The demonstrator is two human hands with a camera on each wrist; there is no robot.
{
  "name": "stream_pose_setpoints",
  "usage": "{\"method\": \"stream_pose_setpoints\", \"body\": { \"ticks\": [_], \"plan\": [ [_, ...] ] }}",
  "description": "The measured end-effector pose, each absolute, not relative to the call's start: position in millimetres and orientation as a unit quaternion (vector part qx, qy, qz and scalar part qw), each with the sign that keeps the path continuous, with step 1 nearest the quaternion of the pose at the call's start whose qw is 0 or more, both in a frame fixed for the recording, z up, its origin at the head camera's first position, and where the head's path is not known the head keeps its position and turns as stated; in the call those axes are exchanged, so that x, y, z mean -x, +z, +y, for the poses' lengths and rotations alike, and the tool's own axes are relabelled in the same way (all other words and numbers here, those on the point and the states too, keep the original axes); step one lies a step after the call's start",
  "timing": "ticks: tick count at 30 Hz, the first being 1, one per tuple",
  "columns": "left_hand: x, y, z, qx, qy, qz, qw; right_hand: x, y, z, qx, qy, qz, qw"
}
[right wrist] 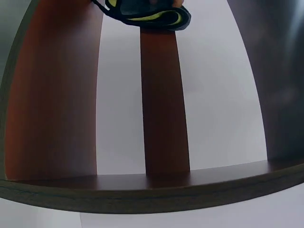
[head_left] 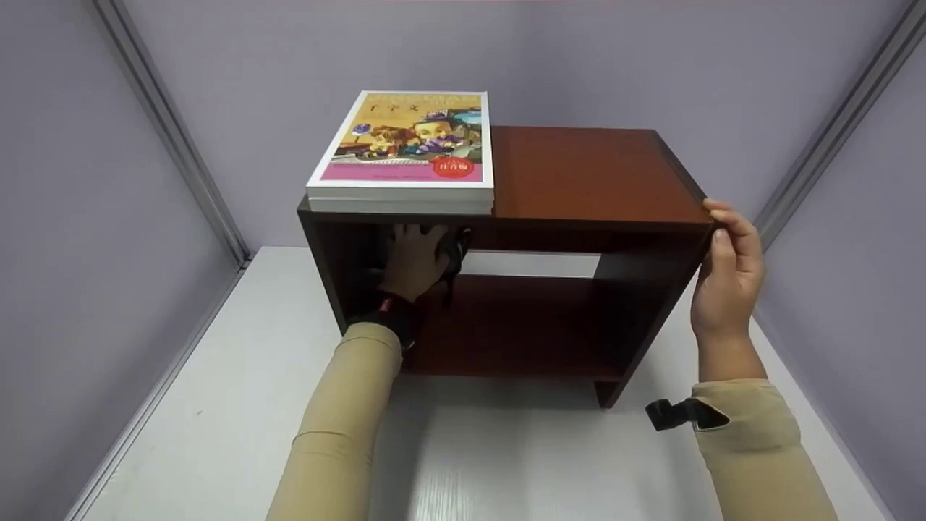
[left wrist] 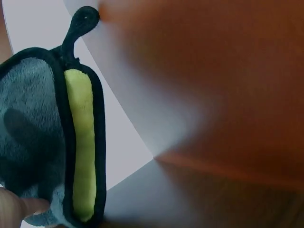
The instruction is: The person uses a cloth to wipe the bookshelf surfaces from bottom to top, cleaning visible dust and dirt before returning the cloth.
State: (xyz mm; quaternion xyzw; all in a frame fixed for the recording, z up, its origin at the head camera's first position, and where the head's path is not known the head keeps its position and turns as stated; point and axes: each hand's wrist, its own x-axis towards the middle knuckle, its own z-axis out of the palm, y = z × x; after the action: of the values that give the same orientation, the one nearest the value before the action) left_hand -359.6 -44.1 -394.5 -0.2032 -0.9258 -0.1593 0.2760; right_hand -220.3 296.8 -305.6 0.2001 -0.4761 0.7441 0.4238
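Observation:
A dark reddish-brown wooden shelf unit [head_left: 579,174] stands on the white surface. My left hand [head_left: 416,262] reaches inside its upper left part and holds a folded cloth [left wrist: 28,109]. This cloth is plush, grey on one face and yellow on the other, with black edging and a hanging loop [left wrist: 84,19]. In the left wrist view a digit presses on the grey face; the other fingers are out of sight there. Under the shelf's top, the cloth [right wrist: 156,19] also appears in the right wrist view. My right hand [head_left: 731,271] grips the front right corner of the top, thumb below the fingers.
A stack of books [head_left: 412,145] with a colourful cover lies on the left half of the shelf's top. Pale walls [head_left: 145,188] with metal strips enclose the sides and back. The lower board [head_left: 521,318] and an open back lie inside the unit.

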Motion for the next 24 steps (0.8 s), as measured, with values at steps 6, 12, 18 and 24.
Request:
{"method": "stream_pose_setpoints", "body": {
  "ticks": [6,12,18,24],
  "plan": [
    [356,-398,-21,0.212,-0.138,-0.936,0.247,221,-308,295,-0.202,0.745,-0.471,0.427],
    [356,-397,17,0.208,-0.097,-0.940,0.255,223,-306,296,-0.211,0.741,-0.471,0.429],
    [355,-403,62,0.240,0.001,-0.934,0.267,224,-307,296,-0.211,0.727,-0.478,0.445],
    [353,-397,109,0.256,0.010,-0.931,0.259,226,-309,294,-0.212,0.716,-0.491,0.449]
  ]
}}
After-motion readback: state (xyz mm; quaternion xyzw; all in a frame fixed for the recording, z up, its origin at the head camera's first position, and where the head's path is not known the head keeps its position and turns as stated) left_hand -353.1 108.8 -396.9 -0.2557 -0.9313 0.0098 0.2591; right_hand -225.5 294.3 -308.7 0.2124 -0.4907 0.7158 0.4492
